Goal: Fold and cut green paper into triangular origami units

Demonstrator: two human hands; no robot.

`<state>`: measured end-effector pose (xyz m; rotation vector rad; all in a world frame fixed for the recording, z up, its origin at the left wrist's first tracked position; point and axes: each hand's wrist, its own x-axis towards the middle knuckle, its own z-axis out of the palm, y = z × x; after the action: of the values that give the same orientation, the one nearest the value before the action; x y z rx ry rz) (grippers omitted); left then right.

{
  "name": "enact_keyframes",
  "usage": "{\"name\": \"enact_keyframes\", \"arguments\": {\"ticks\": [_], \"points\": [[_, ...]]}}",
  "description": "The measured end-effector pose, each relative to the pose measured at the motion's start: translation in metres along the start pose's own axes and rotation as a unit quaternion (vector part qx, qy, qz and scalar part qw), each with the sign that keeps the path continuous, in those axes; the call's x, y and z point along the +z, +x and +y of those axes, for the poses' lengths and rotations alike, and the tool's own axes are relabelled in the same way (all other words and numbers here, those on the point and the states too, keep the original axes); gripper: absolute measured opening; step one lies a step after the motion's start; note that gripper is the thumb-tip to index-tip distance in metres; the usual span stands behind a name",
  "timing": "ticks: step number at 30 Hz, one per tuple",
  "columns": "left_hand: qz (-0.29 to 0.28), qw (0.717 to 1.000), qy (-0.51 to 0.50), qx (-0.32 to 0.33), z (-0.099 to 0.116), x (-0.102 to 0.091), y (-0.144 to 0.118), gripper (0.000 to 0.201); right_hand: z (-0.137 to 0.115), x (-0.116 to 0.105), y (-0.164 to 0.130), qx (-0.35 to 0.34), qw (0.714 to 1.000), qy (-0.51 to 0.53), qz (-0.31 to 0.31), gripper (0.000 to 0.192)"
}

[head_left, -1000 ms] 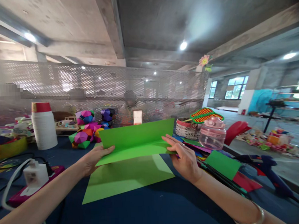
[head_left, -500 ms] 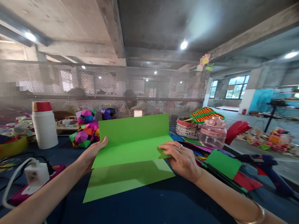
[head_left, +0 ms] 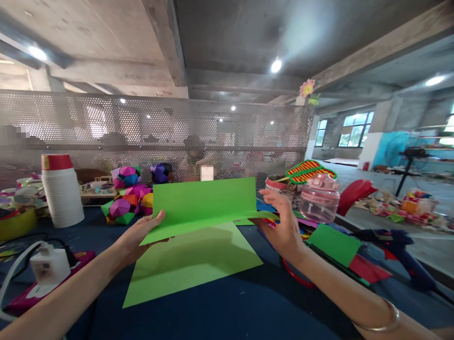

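Observation:
My left hand (head_left: 142,234) grips the left edge of a folded bright green sheet of paper (head_left: 204,197), thumb on top and fingers beneath. The sheet is held above the table, its far panel standing up along a crease and its near panel sloping towards me. At its right end my right hand (head_left: 285,228) has its fingers raised and apart. The sheet's right corner bends up against that hand near the thumb. Below, a paler green sheet (head_left: 201,267) lies flat on the dark blue table (head_left: 204,323), partly in shadow.
On the left stand stacked white paper cups (head_left: 63,199) and a power strip (head_left: 50,286) with a white plug. Colourful paper balls (head_left: 124,206) sit behind. Right are a pink bottle (head_left: 320,198), a green card (head_left: 334,244) and a blue glue gun (head_left: 402,252). A perforated screen (head_left: 225,129) runs behind.
My right hand has lifted its fingers off the bright green sheet and opened. The sheet's near panel has tilted, showing more of the pale sheet below. The view has shifted slightly.

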<state>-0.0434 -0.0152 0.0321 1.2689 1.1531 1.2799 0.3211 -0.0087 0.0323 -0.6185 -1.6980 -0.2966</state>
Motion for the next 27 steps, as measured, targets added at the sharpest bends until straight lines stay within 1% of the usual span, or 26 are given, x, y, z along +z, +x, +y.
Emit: {"name": "enact_keyframes", "arguments": {"ticks": [2,3,4,6,7,8,9,13,15,16,18,20,22,24,27], "points": [[-0.058,0.998,-0.024,-0.011,-0.001,0.001,0.000,0.044,0.009,0.003,0.002,0.089,0.993,0.063,0.040,0.064],[-0.086,0.995,-0.039,-0.016,-0.002,0.001,0.000,0.043,0.013,0.005,0.003,0.149,0.983,0.103,0.040,0.069],[-0.110,0.992,-0.053,-0.020,-0.003,0.002,0.000,0.041,0.017,0.006,0.003,0.214,0.966,0.143,0.028,0.072],[-0.138,0.988,-0.067,-0.032,-0.005,0.002,0.000,0.035,0.020,0.008,0.002,0.325,0.923,0.205,-0.010,0.069],[-0.143,0.987,-0.066,-0.040,-0.006,0.003,0.000,0.035,0.020,0.009,0.002,0.362,0.905,0.222,-0.031,0.066],[-0.145,0.986,-0.064,-0.047,-0.006,0.003,0.000,0.035,0.020,0.009,0.001,0.386,0.892,0.231,-0.048,0.063],[-0.144,0.986,-0.067,-0.053,-0.005,0.003,0.000,0.037,0.019,0.009,0.000,0.401,0.885,0.231,-0.055,0.060],[-0.118,0.981,-0.149,-0.047,0.000,0.006,-0.004,0.052,0.020,0.008,-0.004,0.438,0.869,0.227,-0.039,0.058],[-0.099,0.980,-0.165,-0.049,0.002,0.007,-0.006,0.059,0.022,0.007,-0.005,0.441,0.866,0.234,-0.030,0.057],[-0.086,0.983,-0.157,-0.051,0.002,0.007,-0.006,0.057,0.023,0.007,-0.005,0.439,0.866,0.238,-0.030,0.056],[-0.061,0.989,-0.122,-0.050,0.000,0.008,-0.005,0.045,0.023,0.008,-0.006,0.433,0.867,0.244,-0.036,0.054],[-0.053,0.994,-0.094,-0.029,-0.003,0.008,-0.004,0.037,0.021,0.009,-0.007,0.425,0.870,0.246,-0.051,0.051],[-0.055,0.995,-0.080,-0.005,-0.006,0.008,-0.002,0.033,0.018,0.011,-0.008,0.412,0.875,0.246,-0.064,0.050],[-0.045,0.996,-0.078,0.017,-0.006,0.009,-0.001,0.032,0.016,0.012,-0.009,0.396,0.883,0.240,-0.074,0.050],[-0.038,0.996,-0.076,0.028,-0.004,0.009,-0.002,0.034,0.014,0.012,-0.008,0.374,0.900,0.210,-0.073,0.044]]}}
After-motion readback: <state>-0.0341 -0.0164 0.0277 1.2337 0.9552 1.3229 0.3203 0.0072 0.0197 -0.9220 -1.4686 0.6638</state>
